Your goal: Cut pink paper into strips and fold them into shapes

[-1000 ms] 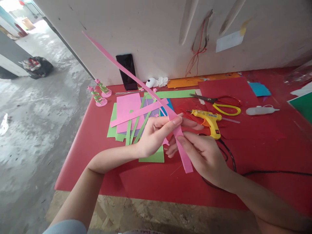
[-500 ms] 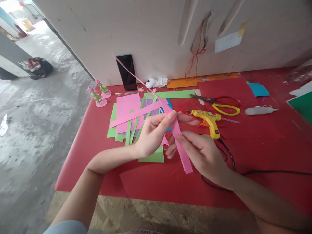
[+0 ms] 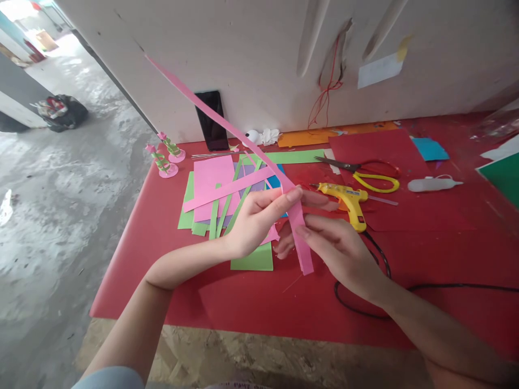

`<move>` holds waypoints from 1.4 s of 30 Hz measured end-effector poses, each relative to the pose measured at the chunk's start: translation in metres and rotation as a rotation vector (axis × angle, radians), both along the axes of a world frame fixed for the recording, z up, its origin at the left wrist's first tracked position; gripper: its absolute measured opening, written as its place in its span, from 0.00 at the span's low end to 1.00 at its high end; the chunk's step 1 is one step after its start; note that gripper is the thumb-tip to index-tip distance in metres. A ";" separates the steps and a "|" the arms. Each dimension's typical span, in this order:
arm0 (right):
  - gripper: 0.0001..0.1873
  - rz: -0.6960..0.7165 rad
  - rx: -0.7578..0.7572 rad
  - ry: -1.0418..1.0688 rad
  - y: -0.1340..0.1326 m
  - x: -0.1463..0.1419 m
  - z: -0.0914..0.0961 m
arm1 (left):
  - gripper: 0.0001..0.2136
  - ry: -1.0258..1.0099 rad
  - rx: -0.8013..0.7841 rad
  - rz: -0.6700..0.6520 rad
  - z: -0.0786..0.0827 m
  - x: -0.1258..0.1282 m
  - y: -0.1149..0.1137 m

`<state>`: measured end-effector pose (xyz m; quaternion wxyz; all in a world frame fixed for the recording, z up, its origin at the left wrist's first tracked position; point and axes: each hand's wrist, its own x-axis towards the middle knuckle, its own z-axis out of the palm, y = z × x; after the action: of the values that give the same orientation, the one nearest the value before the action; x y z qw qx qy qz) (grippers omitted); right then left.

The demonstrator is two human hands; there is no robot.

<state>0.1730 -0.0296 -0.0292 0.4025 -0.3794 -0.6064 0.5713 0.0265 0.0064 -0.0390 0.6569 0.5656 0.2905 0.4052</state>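
A long pink paper strip is held in both my hands above the red table. It bends where my left hand pinches it between thumb and fingers; one long end rises to the upper left, past the phone. The short end points down toward me, and my right hand grips it there with thumb and fingers. Below and to the left lies a pile of craft paper: a pink sheet, another pink strip, thin green strips and a green sheet.
Right of my hands lie a yellow glue gun with a black cord, scissors and a small plastic bottle. A phone leans on the wall. Two small pink paper flowers stand at the table's left edge.
The strip's long end has swung left and up, and its flat face now shows. Its short lower end has shifted slightly up and left. Both hands keep their grip.
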 end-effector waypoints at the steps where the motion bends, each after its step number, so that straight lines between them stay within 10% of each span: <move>1: 0.15 0.006 -0.001 0.014 0.002 0.000 0.000 | 0.23 0.002 -0.012 -0.032 0.001 0.000 -0.001; 25: 0.21 -0.032 0.219 -0.114 -0.002 -0.003 -0.003 | 0.21 -0.014 -0.073 -0.069 -0.001 -0.002 -0.007; 42: 0.05 0.292 -0.413 0.421 0.008 0.014 -0.001 | 0.02 -0.162 -0.057 -0.045 0.001 -0.007 0.023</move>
<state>0.1869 -0.0219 -0.0300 0.3475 -0.2357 -0.4293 0.7996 0.0198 0.0296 -0.0385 0.7031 0.5183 0.2351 0.4263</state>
